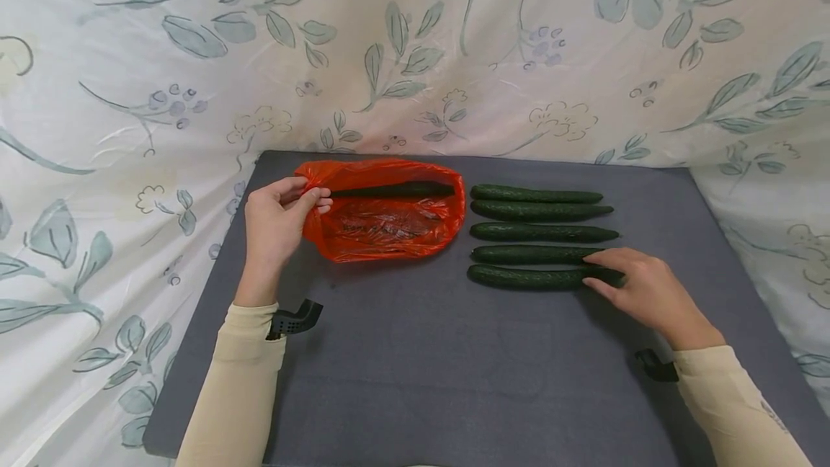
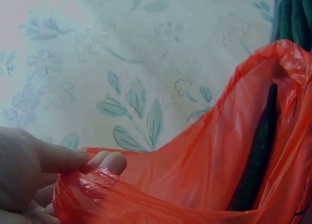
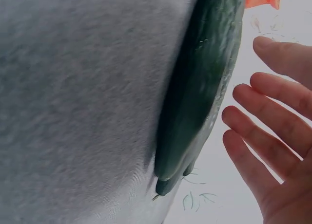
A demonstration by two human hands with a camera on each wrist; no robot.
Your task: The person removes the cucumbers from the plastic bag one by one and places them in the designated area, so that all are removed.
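My left hand (image 1: 275,218) pinches the gathered left edge of a red plastic bag (image 1: 389,247) between thumb and fingers. The bag lies on its side with its mouth held wide, and one dark green cucumber (image 1: 395,190) rests inside along the back wall. In the left wrist view that cucumber (image 2: 258,151) shows against the red film (image 2: 195,175). To the right of the bag, several cucumbers (image 1: 545,231) lie side by side. Over the right end of the nearest cucumber (image 1: 525,277) hovers my right hand (image 1: 642,290). Its fingers (image 3: 273,112) are spread, apart from the cucumber (image 3: 204,78) in the right wrist view.
A dark grey table (image 1: 415,366) carries everything. Behind it and at both sides hangs a white cloth (image 1: 389,56) with a leaf and flower print. The table's back edge runs just behind the bag and cucumbers.
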